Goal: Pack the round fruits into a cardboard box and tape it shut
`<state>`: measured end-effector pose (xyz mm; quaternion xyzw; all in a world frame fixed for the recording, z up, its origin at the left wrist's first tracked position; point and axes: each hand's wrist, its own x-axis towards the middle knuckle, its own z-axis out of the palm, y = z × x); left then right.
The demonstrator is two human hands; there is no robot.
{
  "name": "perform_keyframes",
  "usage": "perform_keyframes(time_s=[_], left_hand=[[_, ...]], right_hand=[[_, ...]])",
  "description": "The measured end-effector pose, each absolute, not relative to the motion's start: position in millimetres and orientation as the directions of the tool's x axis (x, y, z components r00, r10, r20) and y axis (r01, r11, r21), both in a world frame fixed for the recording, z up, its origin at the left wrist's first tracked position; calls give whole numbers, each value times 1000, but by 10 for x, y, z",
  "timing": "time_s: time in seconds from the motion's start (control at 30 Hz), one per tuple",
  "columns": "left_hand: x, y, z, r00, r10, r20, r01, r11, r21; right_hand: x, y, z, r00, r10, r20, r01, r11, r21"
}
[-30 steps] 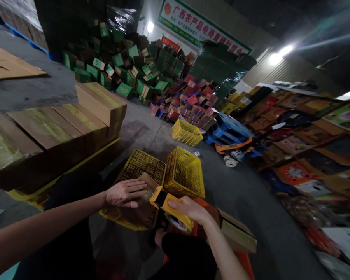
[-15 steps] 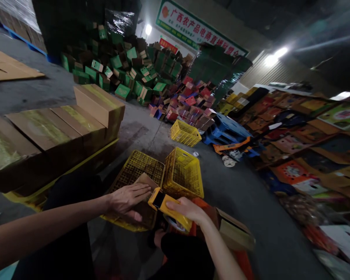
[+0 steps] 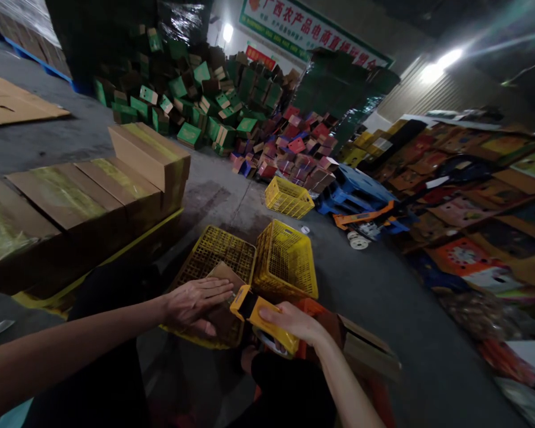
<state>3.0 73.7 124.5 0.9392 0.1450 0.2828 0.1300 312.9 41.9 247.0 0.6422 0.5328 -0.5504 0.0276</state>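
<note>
My left hand [image 3: 195, 303] lies flat, fingers together and stretched out, on top of a small brown cardboard box [image 3: 223, 279] that rests on a yellow plastic crate [image 3: 214, 249]. My right hand [image 3: 294, 322] grips a yellow tape dispenser [image 3: 258, 315], its front end against the box's near edge, just right of my left fingertips. A roll of tape hangs under the dispenser. My dark-clothed knees are below both hands.
A second yellow crate [image 3: 285, 261] stands tipped right behind the box, a third [image 3: 289, 197] farther back. Taped brown cartons [image 3: 93, 190] sit on a yellow pallet at left. Another carton [image 3: 370, 351] lies by my right arm. Piles of green, red and flattened boxes ring the concrete floor.
The view has shifted slightly. My left hand slid a little right along the box top, and the dispenser stays at the box's edge.
</note>
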Motion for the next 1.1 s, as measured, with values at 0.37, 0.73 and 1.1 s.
perform_keyframes(time_s=[0.37, 0.73, 1.1], left_hand=[[32, 707, 1253, 790, 342, 510, 206, -930, 304], [89, 644, 1251, 779, 342, 526, 254, -939, 234], [316, 485, 1279, 831, 371, 414, 316, -928, 197]], right_hand=[[3243, 336, 2460, -174, 663, -728, 730, -409, -548], [3221, 245, 2473, -174, 710, -683, 759, -345, -552], [3265, 288, 2414, -143, 742, -655, 836, -263, -481]])
